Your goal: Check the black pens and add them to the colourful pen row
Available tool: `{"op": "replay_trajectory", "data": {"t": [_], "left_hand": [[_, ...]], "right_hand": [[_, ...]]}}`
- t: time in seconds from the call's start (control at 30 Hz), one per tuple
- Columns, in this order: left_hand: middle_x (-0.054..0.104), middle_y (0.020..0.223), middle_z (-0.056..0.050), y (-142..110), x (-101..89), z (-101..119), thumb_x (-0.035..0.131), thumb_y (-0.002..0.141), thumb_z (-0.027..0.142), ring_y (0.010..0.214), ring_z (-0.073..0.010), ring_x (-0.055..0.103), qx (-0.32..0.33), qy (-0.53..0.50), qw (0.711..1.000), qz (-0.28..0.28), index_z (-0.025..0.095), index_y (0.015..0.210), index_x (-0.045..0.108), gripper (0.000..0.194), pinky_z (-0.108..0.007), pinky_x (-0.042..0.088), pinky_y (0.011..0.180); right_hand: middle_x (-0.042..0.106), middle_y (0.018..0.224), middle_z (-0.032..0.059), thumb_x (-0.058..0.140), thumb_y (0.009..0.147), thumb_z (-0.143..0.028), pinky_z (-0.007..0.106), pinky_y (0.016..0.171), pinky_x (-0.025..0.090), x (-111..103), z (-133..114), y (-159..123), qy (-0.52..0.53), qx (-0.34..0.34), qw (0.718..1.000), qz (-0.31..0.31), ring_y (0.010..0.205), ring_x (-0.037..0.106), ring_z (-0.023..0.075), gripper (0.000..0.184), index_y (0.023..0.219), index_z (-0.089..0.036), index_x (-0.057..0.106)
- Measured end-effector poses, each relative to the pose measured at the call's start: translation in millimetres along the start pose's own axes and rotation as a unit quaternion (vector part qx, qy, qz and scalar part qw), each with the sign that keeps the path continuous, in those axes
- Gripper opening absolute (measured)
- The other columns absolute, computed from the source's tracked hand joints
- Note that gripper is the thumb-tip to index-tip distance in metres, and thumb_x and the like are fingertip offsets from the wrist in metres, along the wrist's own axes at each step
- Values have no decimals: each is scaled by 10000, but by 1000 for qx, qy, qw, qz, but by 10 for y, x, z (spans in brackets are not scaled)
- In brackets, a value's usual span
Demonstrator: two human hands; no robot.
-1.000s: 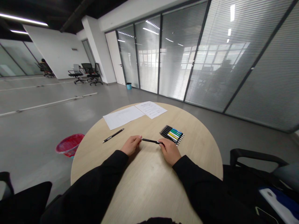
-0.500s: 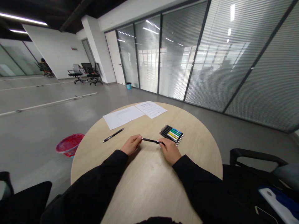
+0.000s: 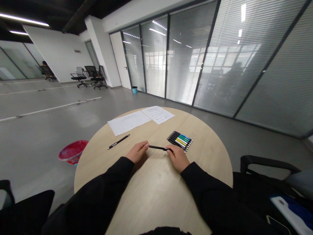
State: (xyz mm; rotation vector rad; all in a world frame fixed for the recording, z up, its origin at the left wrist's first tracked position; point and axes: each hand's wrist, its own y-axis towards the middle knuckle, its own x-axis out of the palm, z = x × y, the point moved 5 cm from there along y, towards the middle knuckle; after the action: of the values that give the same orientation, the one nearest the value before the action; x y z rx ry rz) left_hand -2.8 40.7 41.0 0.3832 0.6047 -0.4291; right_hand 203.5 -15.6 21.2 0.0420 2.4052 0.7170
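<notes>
So I've got a black pen (image 3: pixel 158 148) held crossways in front of me over the table (image 3: pixel 156 199). My right hand (image 3: pixel 178 158) is closed around one end, and my left hand (image 3: pixel 138 151) is curled with its fingertips right at the other end, though I can't tell if they're actually pinching it. Best tip here: keep both hands low and level so the pen doesn't slip or roll. The thing most in the way is the row of striped pens (image 3: pixel 179 141) just past my right hand, easy to knock with a knuckle. Further off there's a loose pen (image 3: pixel 118 142) to the left, plus a plain sheet (image 3: pixel 128 123) and a printed sheet (image 3: pixel 157 115). A red bin (image 3: pixel 72 151) sits on the floor.
</notes>
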Motion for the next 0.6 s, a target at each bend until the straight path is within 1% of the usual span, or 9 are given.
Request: {"op": "replay_trajectory", "data": {"t": [0.1, 0.2, 0.4, 0.6], "left_hand": [[402, 576, 37, 1, 17, -41, 401, 906, 519, 574, -131, 370, -14, -8, 1000, 9, 198, 617, 407, 431, -259, 303, 555], [399, 547, 37, 2, 35, -69, 407, 894, 549, 537, -123, 350, -31, -31, 999, 11, 197, 591, 417, 465, -257, 287, 523], [369, 474, 44, 1, 59, -81, 405, 879, 590, 466, -106, 318, -64, -64, 996, 14, 196, 532, 419, 525, -263, 271, 491], [312, 444, 49, 5, 128, -178, 369, 880, 624, 419, -97, 266, -90, -128, 988, -7, 216, 494, 349, 561, -268, 231, 447]], "right_hand": [[686, 987, 76, 489, 890, -126, 340, 873, 466, 4, -18, 0, -8, -7, 1000, -3, 942, 615, 203, 219, 1011, -174, 664], [684, 992, 78, 485, 896, -132, 344, 884, 465, 1, -29, 2, -13, -11, 1000, 0, 951, 613, 204, 220, 1018, -178, 662], [678, 1000, 77, 474, 904, -132, 342, 885, 466, -13, -66, -1, -18, -20, 1000, 4, 956, 609, 204, 230, 1032, -183, 657], [678, 1002, 80, 471, 908, -135, 341, 886, 467, -19, -91, -2, -17, -25, 1000, 3, 957, 608, 202, 227, 1034, -180, 655]]}}
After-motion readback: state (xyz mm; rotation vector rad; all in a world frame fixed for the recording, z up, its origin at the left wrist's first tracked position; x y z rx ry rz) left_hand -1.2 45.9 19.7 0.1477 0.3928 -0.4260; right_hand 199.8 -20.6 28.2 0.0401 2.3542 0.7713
